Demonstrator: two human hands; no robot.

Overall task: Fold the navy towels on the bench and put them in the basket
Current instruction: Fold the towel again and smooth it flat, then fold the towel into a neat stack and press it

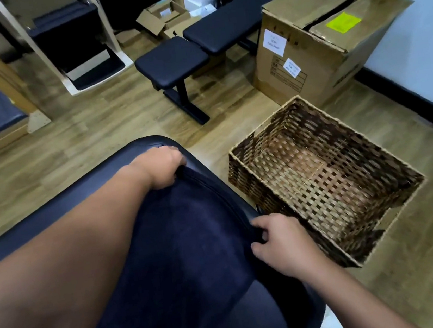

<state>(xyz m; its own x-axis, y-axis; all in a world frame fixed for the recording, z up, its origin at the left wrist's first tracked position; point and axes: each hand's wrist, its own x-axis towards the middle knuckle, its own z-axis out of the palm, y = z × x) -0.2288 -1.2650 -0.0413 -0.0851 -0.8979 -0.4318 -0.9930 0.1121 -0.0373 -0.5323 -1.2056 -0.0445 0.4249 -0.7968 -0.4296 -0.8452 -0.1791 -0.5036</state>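
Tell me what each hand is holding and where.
Both grip the navy towel along its right edge: left hand at the far corner, right hand nearer.

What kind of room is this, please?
Probably a small gym or therapy room, used partly for storage: a black padded workout bench stands on the wooden floor, with cardboard boxes along the wall and another padded bench nearby.

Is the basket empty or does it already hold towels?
Empty. The basket shows bare woven bottom and walls; the only towel in view lies on the bench, gripped by both hands.
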